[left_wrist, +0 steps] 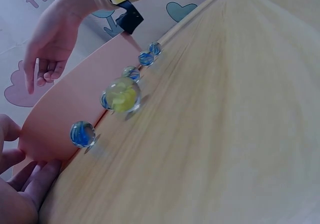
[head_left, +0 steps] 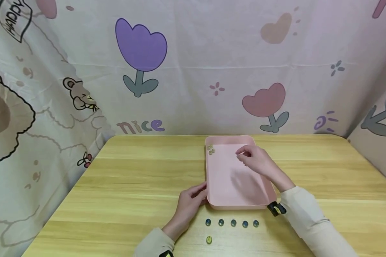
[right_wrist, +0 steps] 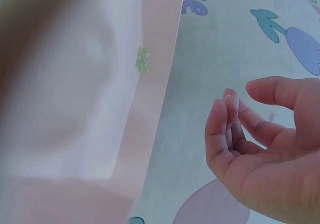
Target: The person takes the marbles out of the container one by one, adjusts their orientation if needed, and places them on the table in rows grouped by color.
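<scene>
Your left hand point(head_left: 189, 203), unclenched, touches pink tray point(head_left: 218, 178) at left wall; right hand point(head_left: 258, 161), empty, above it. Avoid jolts: yellow marbles point(head_left: 213, 151), tray's far-left corner, could roll; blue marbles point(head_left: 233, 223), single yellow marble point(head_left: 209, 240) nearside.

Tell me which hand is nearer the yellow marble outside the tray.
Left hand, touching the tray just beyond the yellow marble; right hand is farther, above the tray.

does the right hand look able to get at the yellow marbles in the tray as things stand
Likely yes: the right hand is over the open pink tray and looks empty. Nothing shows between it and the yellow marbles, though they sit near a corner.
</scene>
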A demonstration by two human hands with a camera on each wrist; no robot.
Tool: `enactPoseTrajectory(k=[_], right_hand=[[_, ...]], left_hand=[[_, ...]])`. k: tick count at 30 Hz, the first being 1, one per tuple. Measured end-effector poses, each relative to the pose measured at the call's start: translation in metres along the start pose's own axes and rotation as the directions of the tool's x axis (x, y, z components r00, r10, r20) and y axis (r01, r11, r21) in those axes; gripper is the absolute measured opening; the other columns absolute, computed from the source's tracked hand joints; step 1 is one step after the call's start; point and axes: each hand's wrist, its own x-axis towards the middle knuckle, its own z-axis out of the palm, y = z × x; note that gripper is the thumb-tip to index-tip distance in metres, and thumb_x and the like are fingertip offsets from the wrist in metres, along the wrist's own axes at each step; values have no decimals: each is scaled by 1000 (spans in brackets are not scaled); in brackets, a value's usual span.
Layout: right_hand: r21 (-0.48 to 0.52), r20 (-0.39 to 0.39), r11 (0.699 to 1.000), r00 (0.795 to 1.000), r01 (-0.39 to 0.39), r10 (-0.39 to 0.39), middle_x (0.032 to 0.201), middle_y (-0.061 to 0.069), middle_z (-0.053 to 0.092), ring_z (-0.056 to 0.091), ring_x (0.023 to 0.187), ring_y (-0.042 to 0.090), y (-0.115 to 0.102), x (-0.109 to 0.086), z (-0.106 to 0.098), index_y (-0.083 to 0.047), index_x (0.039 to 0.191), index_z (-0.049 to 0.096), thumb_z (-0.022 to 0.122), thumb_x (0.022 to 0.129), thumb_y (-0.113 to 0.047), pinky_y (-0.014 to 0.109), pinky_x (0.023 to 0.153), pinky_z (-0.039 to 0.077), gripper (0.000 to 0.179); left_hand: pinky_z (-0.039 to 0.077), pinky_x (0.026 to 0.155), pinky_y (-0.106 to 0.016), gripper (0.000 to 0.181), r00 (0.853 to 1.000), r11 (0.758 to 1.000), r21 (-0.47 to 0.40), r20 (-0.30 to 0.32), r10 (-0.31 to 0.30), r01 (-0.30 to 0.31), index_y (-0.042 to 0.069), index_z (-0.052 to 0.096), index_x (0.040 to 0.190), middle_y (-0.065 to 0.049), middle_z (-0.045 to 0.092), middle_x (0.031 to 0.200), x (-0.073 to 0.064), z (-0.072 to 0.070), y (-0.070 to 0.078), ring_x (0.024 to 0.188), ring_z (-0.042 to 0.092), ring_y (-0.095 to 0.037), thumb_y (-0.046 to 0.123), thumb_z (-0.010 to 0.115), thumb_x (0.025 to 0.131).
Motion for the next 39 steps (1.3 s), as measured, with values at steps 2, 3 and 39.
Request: enactPoseTrajectory(k=[2,3,39], right_hand=[[-29,24,999,1000,15,-14,83,6,66,59,73,18,-2,3,-5,3,109,66,55,94,-12,29,64,48,24],[-45,37,999,999,20,-19,84,6,66,59,73,18,-4,4,-8,2,109,66,56,94,-13,30,64,48,24],[167,128,985,991,-48,26,110,18,65,63,94,35,-4,76,19,5,120,62,60,95,-16,47,91,52,33]], left_hand=[[57,82,-26,37,1000,1000,3,-1,-4,4,-6,58,127,-23,59,125,0,0,0,100,64,-24,9,62,94],[57,81,-26,37,1000,1000,5,-2,-4,4,-6,58,127,-23,59,125,0,-1,0,100,64,-24,9,62,94],[57,81,-26,36,1000,999,-24,7,27,-27,-5,58,129,-23,59,125,0,-1,-1,100,65,-26,7,61,95]])
